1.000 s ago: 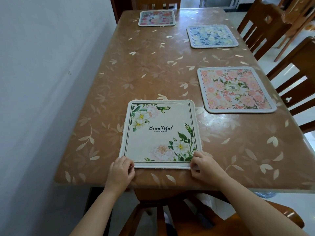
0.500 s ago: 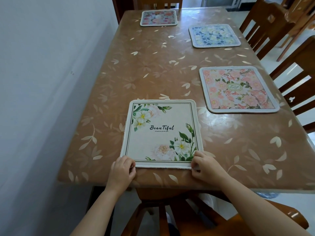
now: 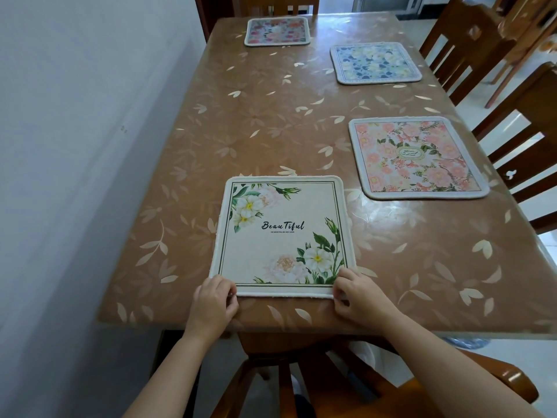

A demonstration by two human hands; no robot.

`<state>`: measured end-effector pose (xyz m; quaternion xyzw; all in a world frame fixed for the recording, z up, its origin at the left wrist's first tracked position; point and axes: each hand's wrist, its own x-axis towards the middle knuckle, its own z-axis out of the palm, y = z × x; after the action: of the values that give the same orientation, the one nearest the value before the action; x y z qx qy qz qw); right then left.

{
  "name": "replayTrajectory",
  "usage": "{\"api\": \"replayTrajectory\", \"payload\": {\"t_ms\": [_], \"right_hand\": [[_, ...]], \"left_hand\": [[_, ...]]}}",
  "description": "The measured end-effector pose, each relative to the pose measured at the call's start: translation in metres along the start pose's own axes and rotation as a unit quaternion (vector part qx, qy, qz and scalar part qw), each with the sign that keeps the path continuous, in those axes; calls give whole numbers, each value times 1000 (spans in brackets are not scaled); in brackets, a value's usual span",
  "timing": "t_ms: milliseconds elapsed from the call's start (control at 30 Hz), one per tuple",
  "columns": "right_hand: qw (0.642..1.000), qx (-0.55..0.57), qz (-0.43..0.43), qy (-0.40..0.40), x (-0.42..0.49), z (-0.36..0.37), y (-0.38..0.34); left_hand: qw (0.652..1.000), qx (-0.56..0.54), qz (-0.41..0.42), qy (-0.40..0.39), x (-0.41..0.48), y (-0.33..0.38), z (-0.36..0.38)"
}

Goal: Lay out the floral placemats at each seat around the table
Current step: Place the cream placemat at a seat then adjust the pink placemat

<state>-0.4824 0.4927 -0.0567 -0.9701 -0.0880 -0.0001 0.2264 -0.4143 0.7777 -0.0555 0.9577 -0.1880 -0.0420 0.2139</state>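
Table (image 3: 301, 122) is carrying four mats, and we are judging the job nearly done. Chairs (image 3: 470, 49) are standing along the right side and at the far end, each with a mat in front. We are seeing the pink mat (image 3: 417, 158) and the blue mat (image 3: 375, 63) by the right edge, the red mat (image 3: 277, 31) at the far end. The cream mat (image 3: 283, 236) is lying flat at our near edge. Our left hand (image 3: 212, 303) and right hand (image 3: 360, 297) are pinching its two near corners, so we are probably squaring it. The wall side is taking no seat, we are guessing.
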Motion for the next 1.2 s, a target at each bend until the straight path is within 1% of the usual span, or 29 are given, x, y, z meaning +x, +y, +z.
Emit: {"api": "replayTrajectory", "payload": {"t_ms": [133,333,400,500,567,733,867,967,1033,1100,1200], "right_hand": [[1000,-4,5,3,0,-3,0],[998,-57,16,-19,0,-14,2],[998,-56,28,-2,2,-21,3],[997,-38,48,50,4,-33,-1],[995,-37,42,76,1,-41,-4],[993,-45,20,111,-20,-69,-4],[990,-13,9,139,-40,-94,0],[990,-60,-32,127,-62,-111,8],[991,-82,-25,106,-84,-124,28],[992,-80,2,98,-105,-138,55],[989,-89,23,114,-130,-161,87]], "left_hand": [[1000,10,-10,4,-2,4,1],[1000,29,-5,7,-4,24,5],[999,31,-3,12,-3,32,3],[999,14,-20,24,-2,50,-4],[999,-19,-27,41,2,71,-10],[993,-55,36,93,9,146,-15],[992,-61,69,90,7,201,-1],[992,-51,71,89,3,234,9],[991,-42,75,103,1,255,14],[990,-29,78,113,-2,278,21],[989,-18,84,117,-6,319,34]]}}
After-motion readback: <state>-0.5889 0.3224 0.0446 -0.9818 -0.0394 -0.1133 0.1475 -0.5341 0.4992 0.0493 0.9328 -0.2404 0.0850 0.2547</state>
